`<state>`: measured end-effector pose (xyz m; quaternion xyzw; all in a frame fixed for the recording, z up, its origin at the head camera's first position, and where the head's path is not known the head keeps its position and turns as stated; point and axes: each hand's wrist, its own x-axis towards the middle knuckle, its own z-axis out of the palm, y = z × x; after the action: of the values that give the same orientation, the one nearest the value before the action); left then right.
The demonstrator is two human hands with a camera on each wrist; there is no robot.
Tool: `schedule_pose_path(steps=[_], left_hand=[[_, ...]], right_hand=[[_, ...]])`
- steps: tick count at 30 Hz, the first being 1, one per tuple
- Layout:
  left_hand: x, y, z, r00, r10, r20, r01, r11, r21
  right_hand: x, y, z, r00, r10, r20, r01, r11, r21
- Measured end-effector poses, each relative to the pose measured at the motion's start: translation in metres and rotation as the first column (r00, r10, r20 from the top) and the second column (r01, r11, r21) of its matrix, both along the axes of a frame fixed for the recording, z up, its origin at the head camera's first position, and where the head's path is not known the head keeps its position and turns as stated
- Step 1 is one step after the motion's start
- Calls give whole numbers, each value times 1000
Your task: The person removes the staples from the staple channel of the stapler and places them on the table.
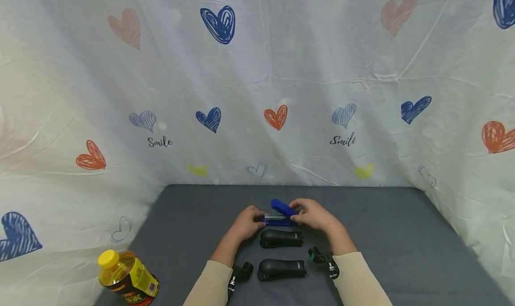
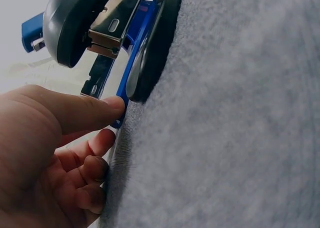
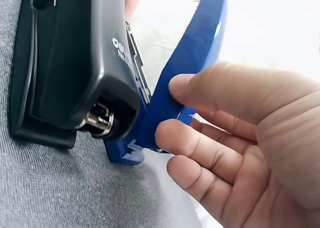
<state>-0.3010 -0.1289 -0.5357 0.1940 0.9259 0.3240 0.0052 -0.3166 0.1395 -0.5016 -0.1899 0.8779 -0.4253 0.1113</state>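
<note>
A blue stapler (image 1: 277, 223) stands on the grey table with its top cover (image 3: 192, 53) swung up from the metal staple rail. At its front end my left hand (image 1: 246, 223) pinches the blue base (image 2: 131, 63) between thumb and fingertips. The thumb and fingers of my right hand (image 1: 315, 214) grip the raised cover near the hinge. Just nearer to me lies a black stapler (image 1: 280, 238), which hides part of the blue one in both wrist views.
A second black stapler (image 1: 281, 269) lies between my forearms, closer to me. At the front left stands a yellow-capped bottle (image 1: 128, 277) with a yellow and black label. A white curtain (image 1: 241, 73) printed with hearts hangs behind the table (image 1: 382, 234).
</note>
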Motion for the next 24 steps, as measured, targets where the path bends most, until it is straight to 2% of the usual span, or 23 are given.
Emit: schedule_pose_path(steps=[9,14,24], left_hand=[[1,1,0,1000,8,13,-8,1000,9],[2,1,0,1000,8,13,-9,1000,12],[1,1,-1,1000,-1,-23,2,1000,5]], right_hand=[[-1,7,-3,999,23,42,-19,995,-98],[-3,11,-6,998,46,34,-41,990,-135],[-4,15,-8,997,42,61,-29,979,-200]])
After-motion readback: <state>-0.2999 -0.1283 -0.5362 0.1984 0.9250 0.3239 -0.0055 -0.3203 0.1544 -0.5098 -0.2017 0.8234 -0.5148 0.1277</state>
